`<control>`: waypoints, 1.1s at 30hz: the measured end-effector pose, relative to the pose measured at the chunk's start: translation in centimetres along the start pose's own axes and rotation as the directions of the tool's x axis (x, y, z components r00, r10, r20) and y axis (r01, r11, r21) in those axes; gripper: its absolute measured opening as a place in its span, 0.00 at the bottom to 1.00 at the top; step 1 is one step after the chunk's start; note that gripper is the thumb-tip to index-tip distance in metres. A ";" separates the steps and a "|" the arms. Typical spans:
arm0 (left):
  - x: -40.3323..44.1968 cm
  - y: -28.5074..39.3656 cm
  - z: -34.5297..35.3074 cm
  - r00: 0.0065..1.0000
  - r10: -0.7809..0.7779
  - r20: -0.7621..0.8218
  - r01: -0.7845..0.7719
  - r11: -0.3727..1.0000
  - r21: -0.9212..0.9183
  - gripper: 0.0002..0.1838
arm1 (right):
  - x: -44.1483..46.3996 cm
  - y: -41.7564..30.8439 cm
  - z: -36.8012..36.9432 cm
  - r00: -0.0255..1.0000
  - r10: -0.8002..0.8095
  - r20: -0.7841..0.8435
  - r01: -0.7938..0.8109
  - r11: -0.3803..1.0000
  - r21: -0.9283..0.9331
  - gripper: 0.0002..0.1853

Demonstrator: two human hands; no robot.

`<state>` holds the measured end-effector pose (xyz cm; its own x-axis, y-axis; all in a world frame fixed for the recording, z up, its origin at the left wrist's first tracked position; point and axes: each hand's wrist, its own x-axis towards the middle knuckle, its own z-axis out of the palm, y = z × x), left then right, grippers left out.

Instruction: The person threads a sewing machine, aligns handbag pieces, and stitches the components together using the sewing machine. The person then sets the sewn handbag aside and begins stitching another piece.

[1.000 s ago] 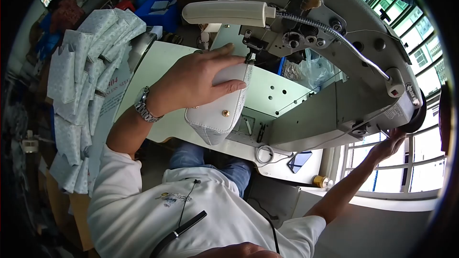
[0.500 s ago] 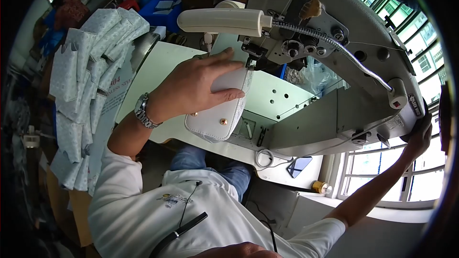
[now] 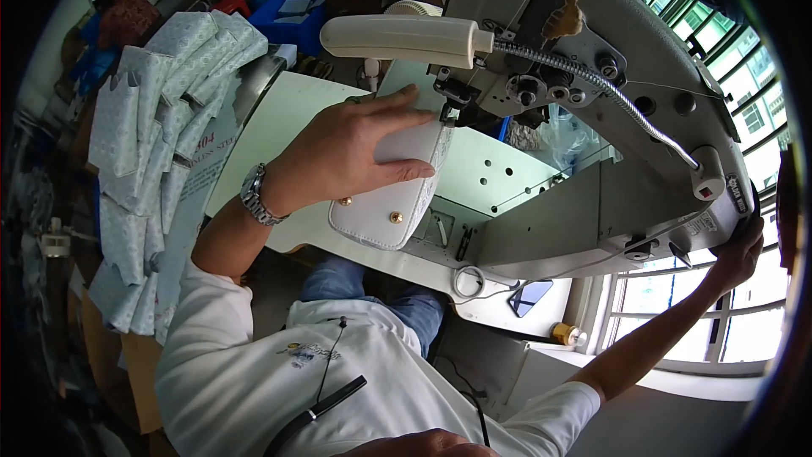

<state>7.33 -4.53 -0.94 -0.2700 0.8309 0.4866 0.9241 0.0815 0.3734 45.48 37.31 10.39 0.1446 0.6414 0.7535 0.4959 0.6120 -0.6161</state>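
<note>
A white stitched bag (image 3: 372,218) with small gold studs on its base sits at the needle end of a sewing machine (image 3: 541,228). My left hand (image 3: 347,148), wearing a metal watch (image 3: 255,195), lies over the bag with thumb and fingers spread, pressing on its surface. The bag's edge meets the presser foot (image 3: 448,110), though the needle tip is too small to make out. At the far right, my right hand (image 3: 737,258) is closed around the dark handwheel (image 3: 744,224) at the end of the machine; part of its grip is hidden.
Several pale patterned pieces (image 3: 152,135) are stacked to the left. A white lamp (image 3: 402,38) on a bendy metal neck hangs over the work. On the table's right end lie a phone (image 3: 531,297) and a yellow spool (image 3: 568,334). A blue bin (image 3: 292,21) stands behind.
My right hand has shifted slightly downward at the handwheel. The view has moved a little, while my left hand and the bag stay nearly in place.
</note>
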 end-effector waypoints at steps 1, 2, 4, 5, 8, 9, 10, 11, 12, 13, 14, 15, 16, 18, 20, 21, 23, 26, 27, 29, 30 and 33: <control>0.0 0.0 -0.1 1.000 -0.003 0.009 0.003 1.000 -0.004 0.30 | 0.1 0.0 -0.2 1.000 -0.004 0.014 0.005 0.999 -0.044 0.30; -0.1 0.0 0.0 1.000 -0.003 0.011 0.003 1.000 -0.004 0.30 | 0.1 0.1 -0.3 1.000 -0.009 0.028 0.012 0.996 -0.089 0.31; -0.1 -0.1 0.0 1.000 -0.007 0.003 0.007 1.000 -0.002 0.31 | -0.3 0.8 -0.2 1.000 -0.011 0.000 0.011 0.998 -0.056 0.31; -0.1 -0.1 0.1 1.000 -0.007 0.003 0.007 1.000 -0.002 0.31 | -0.8 1.5 -0.1 1.000 -0.012 -0.028 0.011 1.000 -0.024 0.31; -0.1 -0.2 0.1 1.000 -0.006 0.003 0.006 1.000 -0.012 0.31 | -2.8 4.0 0.5 0.994 -0.009 -0.110 0.016 0.997 0.070 0.31; 0.0 -0.2 0.1 1.000 -0.004 0.005 0.004 1.000 -0.008 0.31 | -3.4 4.7 0.6 0.990 -0.007 -0.138 0.022 0.995 0.102 0.31; 0.0 -0.2 0.0 1.000 -0.001 0.005 0.001 1.000 -0.002 0.31 | -3.9 5.2 0.7 0.986 -0.006 -0.167 0.029 0.990 0.135 0.31; 0.0 -0.2 0.0 1.000 -0.004 0.001 0.004 1.000 -0.001 0.31 | -4.3 5.3 0.8 0.981 -0.003 -0.193 0.037 0.985 0.171 0.31; 0.1 -0.2 0.0 1.000 -0.005 0.003 0.005 1.000 0.001 0.31 | -4.6 5.4 0.8 0.982 -0.005 -0.191 0.040 0.984 0.176 0.31; 0.1 -0.2 0.0 1.000 -0.007 0.009 0.007 1.000 0.002 0.31 | -5.2 5.5 0.7 0.984 0.039 -0.176 0.002 0.974 0.226 0.30; 0.1 -0.3 0.0 1.000 -0.009 0.011 0.009 1.000 0.005 0.31 | -5.7 5.3 0.6 0.984 0.085 -0.159 -0.039 0.962 0.271 0.29; 0.1 -0.3 -0.1 1.000 -0.005 0.017 0.005 1.000 0.005 0.31 | -6.1 4.7 0.7 0.984 0.090 -0.156 -0.043 0.959 0.281 0.29; 0.2 -0.3 -0.1 1.000 0.002 0.023 -0.002 1.000 0.005 0.31 | -6.2 5.2 0.6 0.983 0.094 -0.159 -0.046 0.959 0.280 0.29; 0.3 -0.5 0.3 1.000 0.013 0.011 -0.013 1.000 0.006 0.31 | -5.9 7.0 0.8 0.989 -0.033 -0.145 0.072 0.960 0.272 0.29; 0.3 -0.5 0.2 1.000 0.012 -0.014 -0.012 1.000 0.009 0.31 | -5.7 7.3 0.8 0.987 -0.078 -0.138 0.116 0.949 0.294 0.30; 0.6 -0.4 0.1 1.000 -0.009 0.011 0.008 0.999 0.034 0.32 | -5.8 6.9 1.0 0.987 -0.047 -0.151 0.086 0.960 0.266 0.30; 0.8 -0.3 -0.1 0.999 -0.037 0.029 0.035 0.998 0.060 0.32 | -6.0 6.0 1.1 0.982 -0.046 -0.185 0.081 0.978 0.190 0.32; 1.3 -0.4 -0.4 0.997 -0.053 0.051 0.051 0.998 0.033 0.32 | -5.9 6.1 0.9 0.988 -0.023 -0.154 0.055 0.976 0.210 0.33; 1.5 -0.4 -0.4 0.996 -0.051 0.075 0.048 0.998 0.035 0.32 | -5.7 5.8 0.7 0.987 -0.024 -0.159 0.058 0.976 0.209 0.33; 1.5 -0.8 -0.3 0.994 -0.044 0.097 0.041 0.999 0.033 0.32 | -5.1 5.0 0.1 0.990 -0.027 -0.137 0.045 0.990 0.132 0.33; 1.3 -1.6 0.0 0.998 -0.019 0.062 0.018 1.000 0.024 0.31 | -4.0 4.8 -0.3 0.992 -0.041 -0.119 0.059 0.987 0.153 0.34; 3.1 -2.4 -0.2 0.999 -0.018 -0.047 0.027 0.980 0.199 0.26 | 0.0 2.0 -0.6 0.999 -0.008 -0.050 0.016 0.987 0.163 0.34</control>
<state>4.23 -2.26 -0.15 -0.2988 0.8026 0.5162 0.9518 0.2116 0.2219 46.98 38.27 9.34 0.1831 0.6129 0.7687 0.3523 0.6890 -0.6333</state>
